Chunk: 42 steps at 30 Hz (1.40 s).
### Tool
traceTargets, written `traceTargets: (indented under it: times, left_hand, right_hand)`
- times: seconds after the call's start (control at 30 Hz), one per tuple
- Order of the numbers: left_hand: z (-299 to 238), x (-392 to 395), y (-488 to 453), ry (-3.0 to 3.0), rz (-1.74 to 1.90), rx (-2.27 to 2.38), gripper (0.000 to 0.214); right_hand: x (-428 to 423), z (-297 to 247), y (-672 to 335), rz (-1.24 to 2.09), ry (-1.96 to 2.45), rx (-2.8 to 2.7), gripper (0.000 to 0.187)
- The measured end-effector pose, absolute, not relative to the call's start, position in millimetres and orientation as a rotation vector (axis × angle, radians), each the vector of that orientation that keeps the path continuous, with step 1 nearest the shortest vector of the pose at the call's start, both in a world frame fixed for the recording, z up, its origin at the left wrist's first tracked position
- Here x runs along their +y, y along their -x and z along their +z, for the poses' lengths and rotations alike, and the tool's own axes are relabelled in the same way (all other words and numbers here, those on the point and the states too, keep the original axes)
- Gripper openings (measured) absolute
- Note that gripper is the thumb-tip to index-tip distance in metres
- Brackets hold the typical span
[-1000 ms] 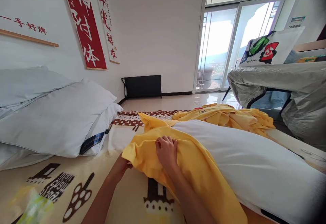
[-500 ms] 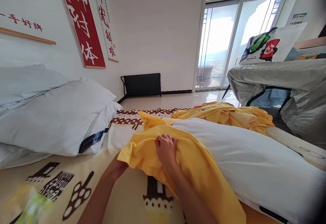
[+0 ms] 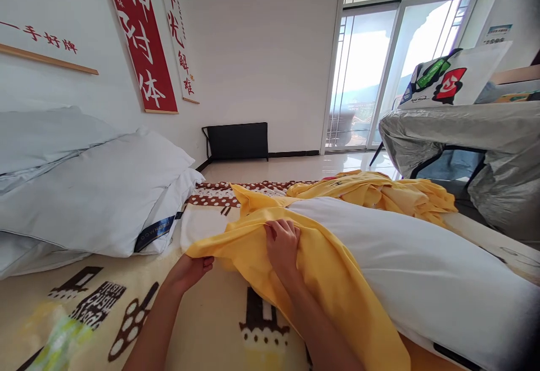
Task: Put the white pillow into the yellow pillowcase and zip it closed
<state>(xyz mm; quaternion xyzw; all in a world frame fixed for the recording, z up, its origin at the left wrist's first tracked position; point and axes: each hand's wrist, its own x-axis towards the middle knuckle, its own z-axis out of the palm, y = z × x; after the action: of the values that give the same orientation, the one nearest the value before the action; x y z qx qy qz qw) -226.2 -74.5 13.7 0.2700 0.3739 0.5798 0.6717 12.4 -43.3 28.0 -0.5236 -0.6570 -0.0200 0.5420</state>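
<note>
A yellow pillowcase lies partly over a long white pillow on the bed. With fingers pinched, my left hand grips the pillowcase's left corner and draws it taut. My right hand is closed on the cloth nearer the middle, its fingers curled over the upper fold. To the right, the pillow's white side is bare. How far the pillow reaches under the yellow cloth is hidden.
White pillows are stacked at the left. Crumpled yellow cloth lies beyond the pillow. A patterned blanket covers the bed. At the right stands a covered table bearing a printed white bag.
My left hand has pulled the pillowcase corner slightly out to the left, so the cloth between my hands is stretched flatter. My right hand keeps its grip, shifted slightly right in view.
</note>
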Motion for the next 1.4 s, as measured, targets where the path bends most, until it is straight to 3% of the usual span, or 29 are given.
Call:
traceTargets:
  times: [0.2,0.3,0.43,0.7,0.93,1.2,1.4]
  left_hand:
    - [44.1,-88.5,212.8,-0.645,1.415,0.723,0.016]
    - [61.8,-102.5,208.4,-0.726,1.421,0.717,0.013]
    - [68.8,-121.9,197.8,-0.861,1.412,0.752,0.025]
    - [52.1,-137.8,162.2,-0.932,1.494,0.974,0.051]
    - [51.5,-132.4,161.3,-1.063,1.44,1.062,0.064]
    - [51.1,-116.6,168.2,-1.799,1.297,1.347,0.031]
    - [65.2,-125.9,153.8,-1.697,1.592,1.424,0.028]
  right_hand:
    - [-54.6,47.8,-20.8,-0.139,1.301,-1.592,0.016]
    - [-82.6,67.3,-12.7,-0.109,1.058,-1.55,0.023]
    - [-121.8,81.6,9.2,0.205,0.69,-1.776,0.018]
    - [-122.4,75.8,20.4,0.707,1.018,-1.813,0.013]
    - [-107.1,68.4,20.0,0.944,0.874,-1.72,0.012]
    - [-92.0,61.4,18.0,1.099,0.726,-1.633,0.014]
    - [-93.1,60.8,19.7,1.042,0.745,-1.693,0.012]
